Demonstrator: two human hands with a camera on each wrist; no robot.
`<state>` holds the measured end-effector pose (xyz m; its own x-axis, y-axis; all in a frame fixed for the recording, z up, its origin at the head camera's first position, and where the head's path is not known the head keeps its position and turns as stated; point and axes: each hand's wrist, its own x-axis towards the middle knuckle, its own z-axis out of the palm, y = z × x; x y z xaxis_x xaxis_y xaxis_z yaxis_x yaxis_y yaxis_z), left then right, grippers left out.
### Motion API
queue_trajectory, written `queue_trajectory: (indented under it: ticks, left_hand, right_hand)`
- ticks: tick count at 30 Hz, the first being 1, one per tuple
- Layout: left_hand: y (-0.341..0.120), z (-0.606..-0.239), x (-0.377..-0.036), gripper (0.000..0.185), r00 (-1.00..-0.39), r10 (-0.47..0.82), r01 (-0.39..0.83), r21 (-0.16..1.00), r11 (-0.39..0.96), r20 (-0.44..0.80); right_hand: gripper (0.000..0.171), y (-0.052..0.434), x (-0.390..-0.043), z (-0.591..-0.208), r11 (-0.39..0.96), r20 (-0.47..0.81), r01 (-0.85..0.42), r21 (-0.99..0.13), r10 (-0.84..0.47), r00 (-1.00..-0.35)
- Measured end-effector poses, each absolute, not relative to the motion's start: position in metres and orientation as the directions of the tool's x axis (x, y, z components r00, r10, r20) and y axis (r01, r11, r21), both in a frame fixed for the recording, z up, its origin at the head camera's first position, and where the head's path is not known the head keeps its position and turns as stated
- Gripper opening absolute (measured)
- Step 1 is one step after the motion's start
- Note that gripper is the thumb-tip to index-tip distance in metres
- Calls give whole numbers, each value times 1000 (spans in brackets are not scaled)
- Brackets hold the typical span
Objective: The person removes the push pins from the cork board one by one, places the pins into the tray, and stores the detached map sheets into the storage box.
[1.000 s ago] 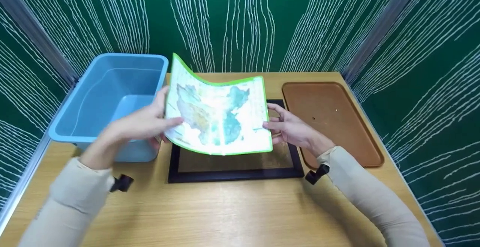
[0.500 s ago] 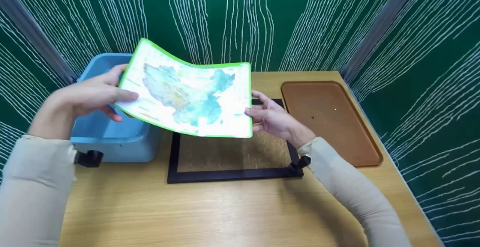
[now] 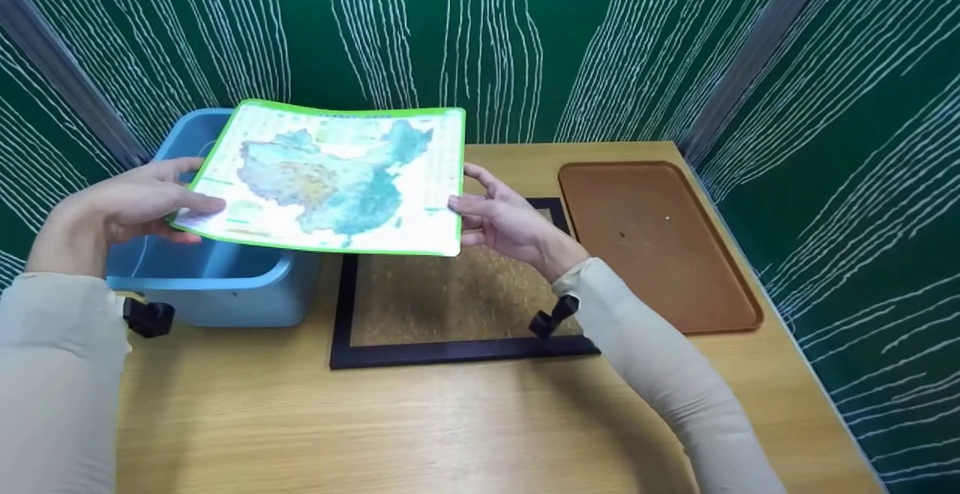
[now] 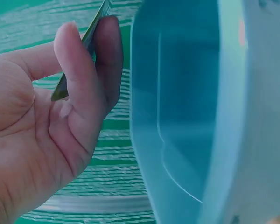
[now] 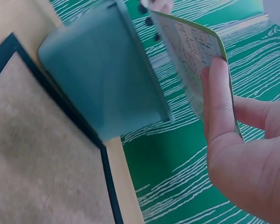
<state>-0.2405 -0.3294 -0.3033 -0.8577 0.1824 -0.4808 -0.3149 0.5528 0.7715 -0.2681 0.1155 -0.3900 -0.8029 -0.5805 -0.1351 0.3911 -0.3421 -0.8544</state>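
A thin map sheet [image 3: 330,179] with a green border hangs in the air, face up, over the right part of the blue bin [image 3: 225,295] and the back left of the black frame [image 3: 465,351]. My left hand [image 3: 142,201] pinches its left edge, thumb on top and fingers beneath. At the opposite edge my right hand [image 3: 517,220] grips it between thumb and fingers. In the left wrist view the sheet's edge [image 4: 60,88] shows between the fingers and thumb. The right wrist view shows the sheet [image 5: 191,46] from its side and underneath.
The blue bin stands at the back left of the wooden table [image 3: 375,434]. Inside the black frame is a brown speckled board [image 3: 450,306]. A brown tray [image 3: 660,246] lies at the right. Green walls with white lines [image 3: 495,43] enclose the back and sides.
Both hands have carried the map sheet leftward, from above the black frame to partly over the blue bin. The sheet has flattened from a strong curve.
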Motion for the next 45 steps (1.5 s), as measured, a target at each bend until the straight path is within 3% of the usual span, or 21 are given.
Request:
queue_trajectory:
  ticks: [16,34,45]
  left_hand:
    - [-355,-310,-254,112,-862,83,-381,746,547,-500]
    - [-391,-321,-256,107,-813,15,-449,641,623,-583]
    - [-412,-324,-252,104,-828,-19,-434,620,654,-560]
  right_hand:
    - [60,89,-277,-381,-397,-146,432,-809,-577,-803]
    - [61,48,-278,-370,-344,-172,430,-835,-579,-797]
    - [61,36,-273,-361,-347,-159,423,-837,-584,-796]
